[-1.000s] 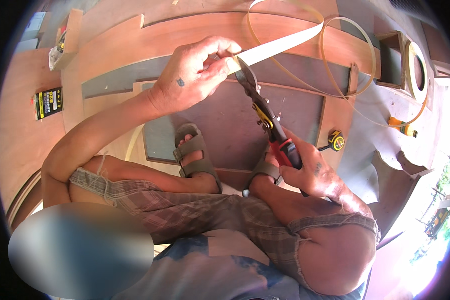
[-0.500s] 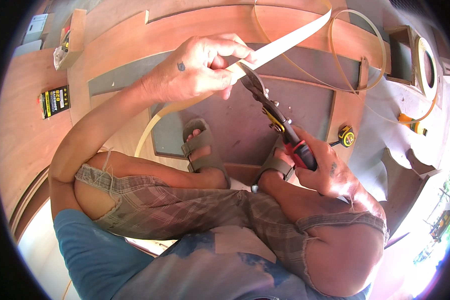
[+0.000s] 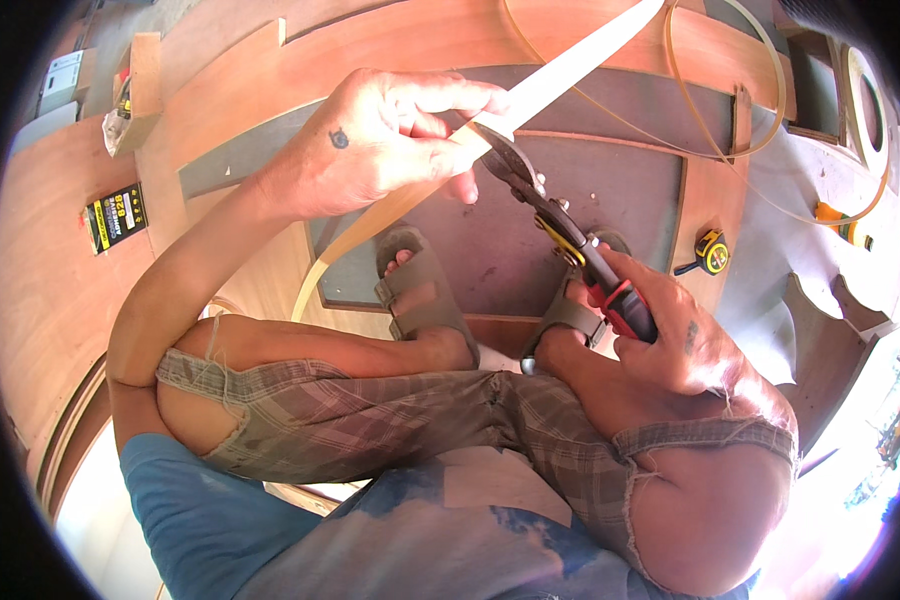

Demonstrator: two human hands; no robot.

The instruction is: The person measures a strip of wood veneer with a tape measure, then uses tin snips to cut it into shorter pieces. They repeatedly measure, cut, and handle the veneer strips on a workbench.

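Observation:
My left hand (image 3: 400, 140) pinches a long pale edging strip (image 3: 560, 72) in the upper middle. The strip runs up to loops at the top right, and its other part trails down to the lower left behind my hand. The dark jaws of a pair of snips (image 3: 540, 205) lie at the strip, just beside my left fingertips; whether they are closed on it I cannot tell. My right hand (image 3: 670, 330) is wrapped round the snips' red and black handles, lower right.
Wooden boards (image 3: 610, 40) surround my sandalled feet. An adhesive box (image 3: 116, 215) and an open wooden box (image 3: 140, 95) lie at left. At right are a tape measure (image 3: 712, 252), a yellow item (image 3: 845, 225), a tape roll (image 3: 868, 110) and curved wooden pieces (image 3: 855, 315).
My right hand and the snips have shifted right in the picture, with the feet and legs. More of the strip shows trailing below my left hand, whose fingers reach further along it.

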